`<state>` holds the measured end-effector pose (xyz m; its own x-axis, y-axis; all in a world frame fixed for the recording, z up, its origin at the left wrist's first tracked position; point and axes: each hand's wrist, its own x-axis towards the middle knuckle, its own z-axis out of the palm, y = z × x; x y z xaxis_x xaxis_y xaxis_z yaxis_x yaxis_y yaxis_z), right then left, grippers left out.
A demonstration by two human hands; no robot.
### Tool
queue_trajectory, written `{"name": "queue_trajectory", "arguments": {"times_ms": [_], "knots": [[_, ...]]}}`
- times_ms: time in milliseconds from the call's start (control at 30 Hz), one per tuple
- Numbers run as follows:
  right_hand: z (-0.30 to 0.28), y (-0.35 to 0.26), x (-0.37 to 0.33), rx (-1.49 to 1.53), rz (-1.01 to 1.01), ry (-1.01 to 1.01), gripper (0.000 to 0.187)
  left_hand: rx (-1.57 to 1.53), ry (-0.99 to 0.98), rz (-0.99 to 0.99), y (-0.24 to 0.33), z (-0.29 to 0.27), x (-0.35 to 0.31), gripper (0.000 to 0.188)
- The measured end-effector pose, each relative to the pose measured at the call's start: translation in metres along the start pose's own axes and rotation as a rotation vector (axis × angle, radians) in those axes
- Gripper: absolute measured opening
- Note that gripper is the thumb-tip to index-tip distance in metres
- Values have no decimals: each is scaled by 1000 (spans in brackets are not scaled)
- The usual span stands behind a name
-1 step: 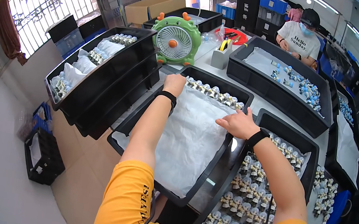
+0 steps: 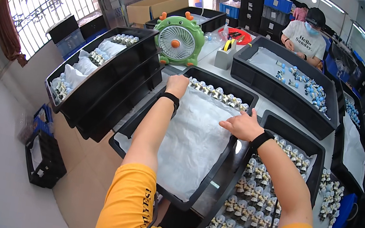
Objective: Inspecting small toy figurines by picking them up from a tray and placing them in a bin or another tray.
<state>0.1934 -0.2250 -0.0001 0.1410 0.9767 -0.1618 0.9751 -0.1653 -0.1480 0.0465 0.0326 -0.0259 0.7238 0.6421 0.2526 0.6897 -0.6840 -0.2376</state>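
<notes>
A black tray (image 2: pixel 215 178) lined with a white sheet (image 2: pixel 195 139) lies in front of me. Along its far end stands a row of small figurines (image 2: pixel 218 94) with pale heads. My left hand (image 2: pixel 177 86) is curled closed at the tray's far left corner, beside the row's left end. Its fingertips are hidden behind the knuckles, so what they hold cannot be seen. Over the right rim is my right hand (image 2: pixel 243 124), fingers apart and thumb pointing left across the sheet, just nearer than the row's right end. Nothing shows in it.
To the right, another black tray (image 2: pixel 319 165) holds several rows of similar figurines. Stacked black trays (image 2: pixel 115 90) stand at left. Beyond are a green fan (image 2: pixel 181 24), a tape dispenser (image 2: pixel 225 56) and a large bin (image 2: pixel 283 103) with blue pieces. A masked person (image 2: pixel 304 40) sits behind it.
</notes>
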Motion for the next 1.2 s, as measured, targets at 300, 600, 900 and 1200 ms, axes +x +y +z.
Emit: {"name": "queue_trajectory", "arguments": {"times_ms": [300, 600, 900, 1200], "knots": [[-4, -6, 2, -97, 48, -161, 73, -14, 91, -19, 2, 4, -4, 12], [-8, -8, 2, -90, 43, -147, 70, -91, -31, -64, 8, -8, -13, 16], [-8, 31, 11, 80, 53, 282, 42, -581, -269, 358, 53, -35, -45, 42], [-26, 31, -43, 253, 7, 335, 34, -478, -361, 401, 80, -34, -53, 45]]}}
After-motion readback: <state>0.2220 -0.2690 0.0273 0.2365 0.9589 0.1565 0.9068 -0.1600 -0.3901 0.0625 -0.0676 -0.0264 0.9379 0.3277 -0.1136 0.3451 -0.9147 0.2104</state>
